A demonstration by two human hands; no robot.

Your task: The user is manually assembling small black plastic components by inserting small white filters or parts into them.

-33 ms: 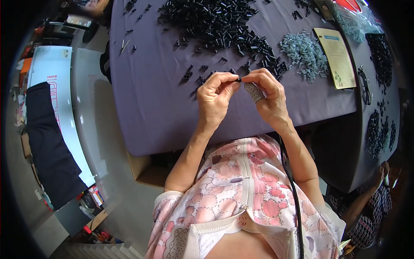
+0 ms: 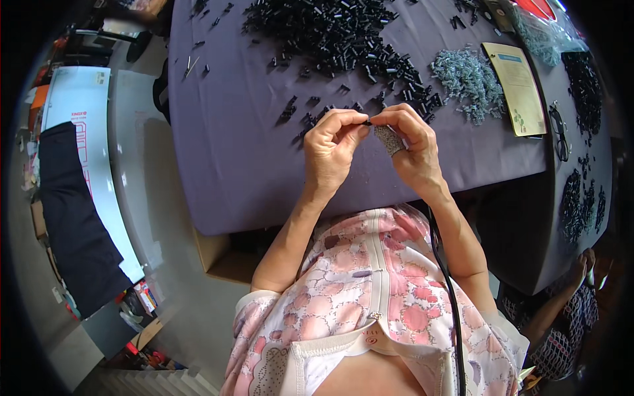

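Over the near part of the purple-grey cloth-covered table [image 2: 251,178], both my hands meet at the fingertips. Between them sits a small black piece [image 2: 368,123], mostly hidden by the fingers. My left hand [image 2: 328,148] pinches it from the left with thumb and index finger. From the right, my right hand [image 2: 417,152] grips the same piece, its thumb wrapped in a speckled grey cover [image 2: 389,140]. Just beyond the hands, loose black pieces trail off from a big heap of small black tubular parts [image 2: 323,39].
Right of the heap lies a pile of small clear pieces [image 2: 467,84], beside a yellow booklet [image 2: 515,86]. Eyeglasses [image 2: 560,132] rest on the adjoining right-hand surface, near more black pieces [image 2: 574,204]. A cable [image 2: 454,297] runs down my front. Another person's arm [image 2: 561,297] shows at lower right.
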